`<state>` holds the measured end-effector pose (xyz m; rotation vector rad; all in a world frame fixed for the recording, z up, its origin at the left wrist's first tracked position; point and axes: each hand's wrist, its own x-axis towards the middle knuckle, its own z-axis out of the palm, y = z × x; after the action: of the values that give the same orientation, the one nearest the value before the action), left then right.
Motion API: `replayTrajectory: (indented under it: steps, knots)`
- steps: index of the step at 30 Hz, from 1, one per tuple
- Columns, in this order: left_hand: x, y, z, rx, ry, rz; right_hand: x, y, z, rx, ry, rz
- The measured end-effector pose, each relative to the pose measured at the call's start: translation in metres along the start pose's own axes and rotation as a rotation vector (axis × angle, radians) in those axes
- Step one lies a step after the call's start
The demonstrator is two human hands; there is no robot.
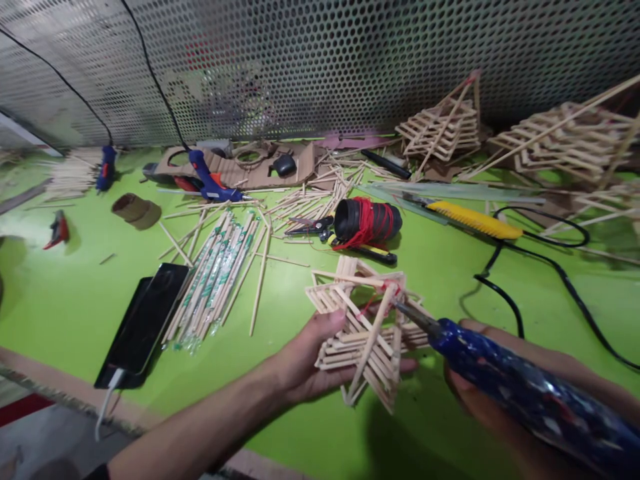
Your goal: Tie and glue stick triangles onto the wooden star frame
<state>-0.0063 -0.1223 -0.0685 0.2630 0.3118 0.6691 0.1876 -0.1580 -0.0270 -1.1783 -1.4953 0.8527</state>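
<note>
My left hand [310,353] is closed on a star-shaped frame of stacked wooden sticks [367,327], its thumb on the near-left side and its fingers underneath. Red thread is tied around a joint at the frame's upper right. In my right hand [480,393] is a glue gun [520,380] with a blue, paint-smeared body. Its metal nozzle points left and meets or nearly meets the sticks by the red thread. Part of my right hand is hidden behind the gun.
A black spool with red thread [367,222] stands behind the frame, near pliers [315,227]. Further right lies a yellow cutter [475,220]. Wrapped chopsticks [215,273] and a phone [155,320] are at left. Another glue gun [213,183] and stick frames [443,127] line the perforated panel.
</note>
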Motion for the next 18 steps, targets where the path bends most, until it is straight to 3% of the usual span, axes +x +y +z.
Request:
replayTrajectory:
  steps: [18]
  knots:
    - [-0.0010,-0.0033,-0.0030,-0.043,0.030,-0.019,0.0024,0.0022,0.0037,-0.052,0.017,-0.105]
